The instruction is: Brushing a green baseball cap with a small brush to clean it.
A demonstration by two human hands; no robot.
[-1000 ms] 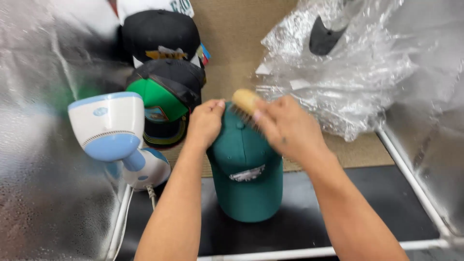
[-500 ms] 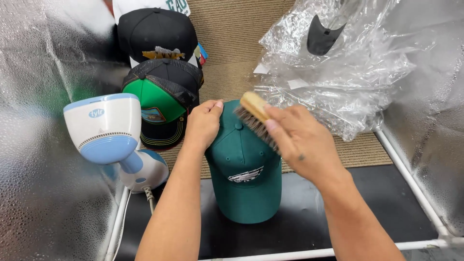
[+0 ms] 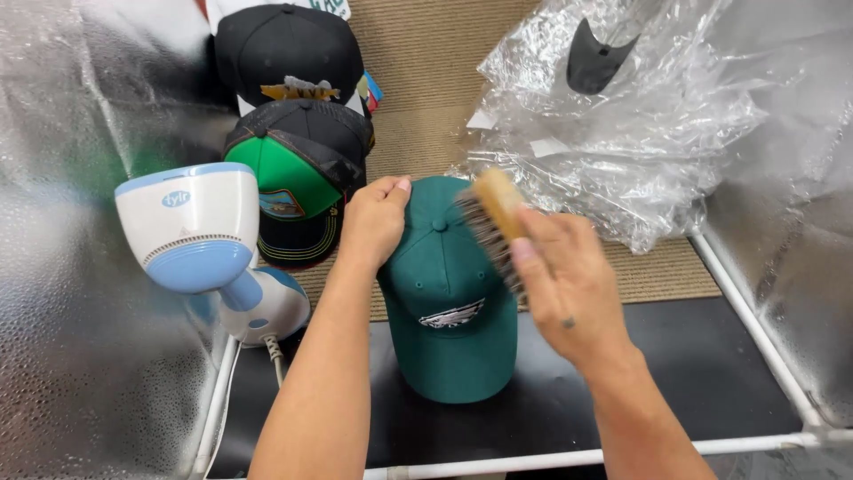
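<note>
A dark green baseball cap (image 3: 449,302) with a pale emblem on its front lies on a black mat (image 3: 693,373), brim towards me. My left hand (image 3: 375,220) rests on the cap's left rear, holding it down. My right hand (image 3: 569,289) grips a wooden brush (image 3: 493,222) with dark bristles. The bristles face the cap's right side, at or just off the fabric; motion blur hides whether they touch.
A black-and-green cap (image 3: 298,178) and a black cap (image 3: 284,49) lie stacked behind on a woven tan mat (image 3: 444,80). A white and blue handheld appliance (image 3: 200,236) with a cord stands at left. Crumpled clear plastic (image 3: 640,116) lies at right. Silver reflective walls and white tubing (image 3: 764,329) enclose everything.
My right hand has swept the brush from the cap's crown top to its right side and tilted it. My left hand stays on the cap.
</note>
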